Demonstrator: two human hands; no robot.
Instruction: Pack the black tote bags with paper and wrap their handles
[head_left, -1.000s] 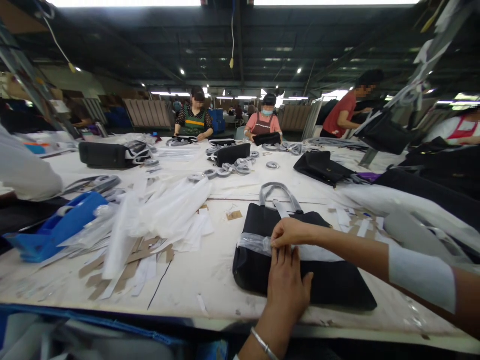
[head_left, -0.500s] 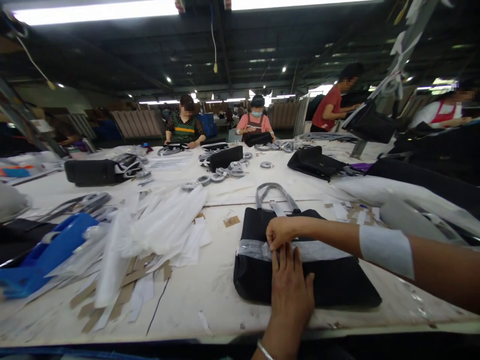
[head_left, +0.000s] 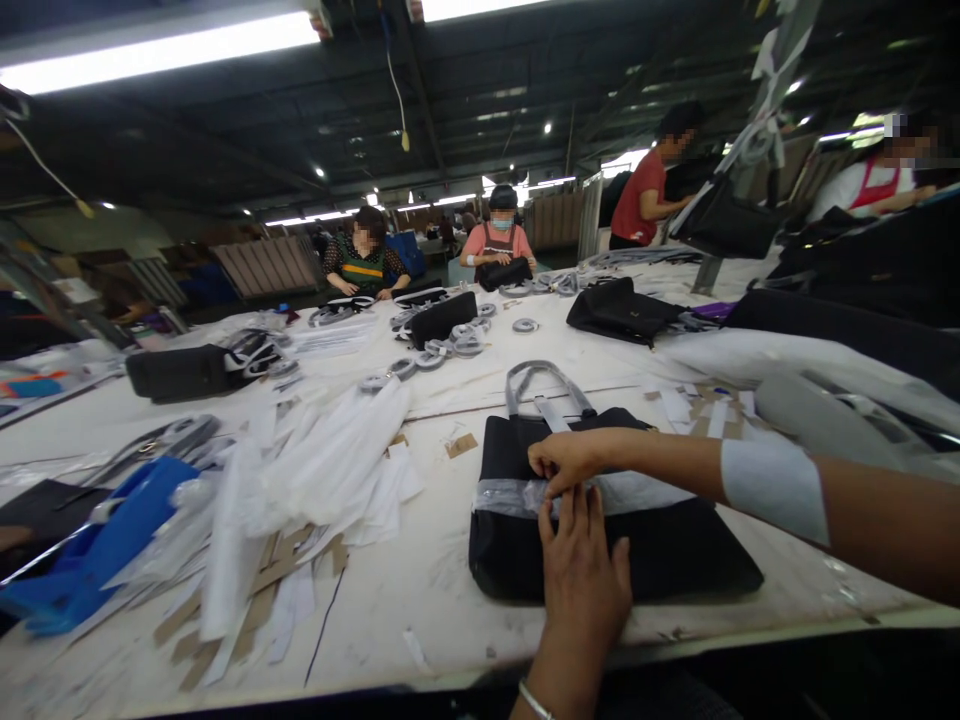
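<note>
A black handbag (head_left: 675, 555) lies flat on the white worktable in front of me, its wrapped grey handles (head_left: 551, 368) pointing away. Across the bag's middle runs a band of clear plastic wrap (head_left: 499, 496), bunched near my fingers. My left hand (head_left: 585, 570) rests flat on the bag, fingers stretched out with their tips on the band. Reaching in from the right, my right hand (head_left: 566, 460) is closed at that same spot, thumb and fingers pinched at the wrap just above my left fingertips. Its fingertips partly hide what they grip.
White sheets (head_left: 330, 450) and cardboard strips (head_left: 262, 575) are heaped at left, beside a blue plastic piece (head_left: 112, 540). Grey coiled straps (head_left: 465, 340) and other black bags (head_left: 626, 310) lie farther back. Several co-workers stand or sit around the table.
The view has shifted and tilted slightly. Both hands stay at almost the same place on the bag, with the right fingers slightly changed in pose.
</note>
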